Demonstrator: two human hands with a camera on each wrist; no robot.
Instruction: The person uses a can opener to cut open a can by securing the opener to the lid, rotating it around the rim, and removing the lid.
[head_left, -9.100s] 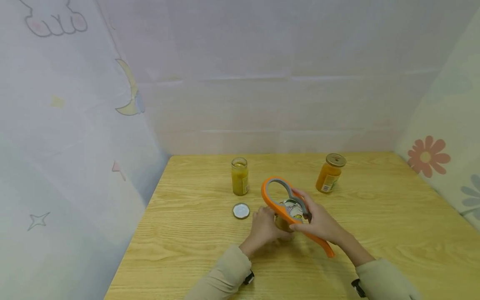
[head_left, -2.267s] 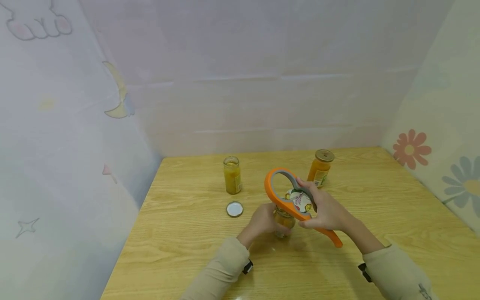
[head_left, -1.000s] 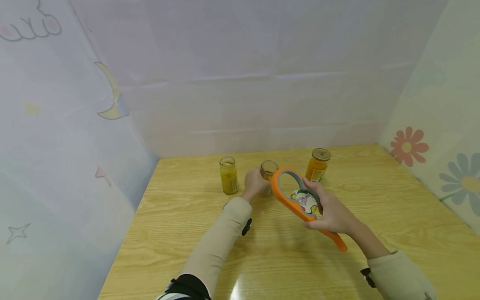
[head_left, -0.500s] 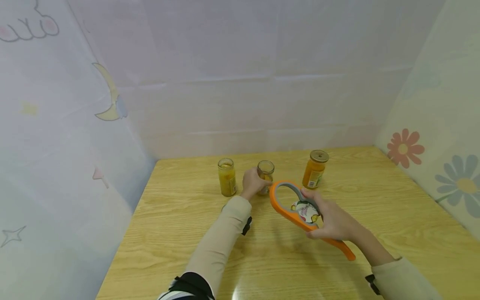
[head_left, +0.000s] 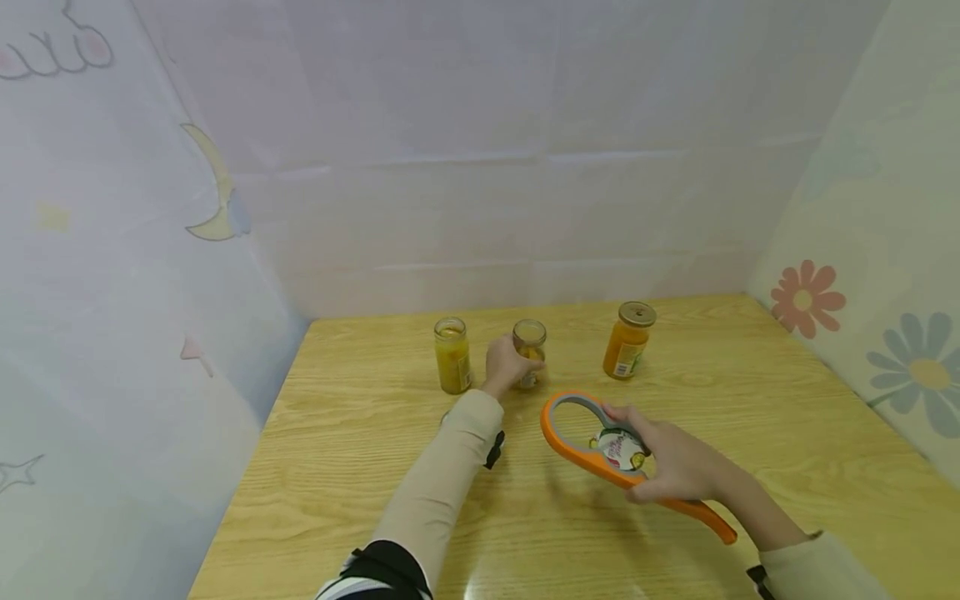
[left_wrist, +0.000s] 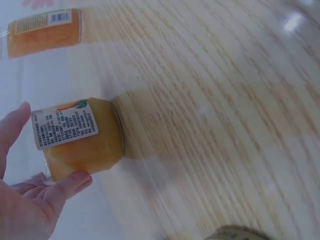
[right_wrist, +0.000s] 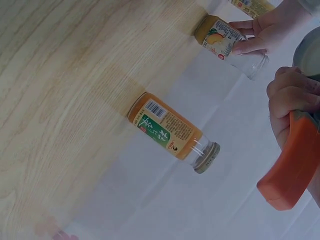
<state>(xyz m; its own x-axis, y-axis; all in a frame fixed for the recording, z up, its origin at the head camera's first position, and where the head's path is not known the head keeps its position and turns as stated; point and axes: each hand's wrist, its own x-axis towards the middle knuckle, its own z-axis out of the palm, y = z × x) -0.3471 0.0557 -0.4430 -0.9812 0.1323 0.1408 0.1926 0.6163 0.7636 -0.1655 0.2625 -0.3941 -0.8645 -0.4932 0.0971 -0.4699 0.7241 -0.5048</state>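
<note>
My left hand is around an open glass jar standing on the table, thumb and fingers on opposite sides of it. The jar holds yellow contents below a transparent upper part; its label shows in the left wrist view. My right hand grips an orange and grey jar opener above the table, nearer to me. A printed round lid sits in the opener's smaller ring. In the right wrist view the opener's orange handle sticks out past my curled fingers.
An open jar with yellow contents stands left of my left hand. To the right stands a capped orange jar. My left sleeve mostly covers a loose lid on the table. Walls of printed sheeting border the table.
The lid came off the jar inside the opener. My left hand carried the jar back beside the other open one, while my right hand drew the opener and lid nearer and lower.
</note>
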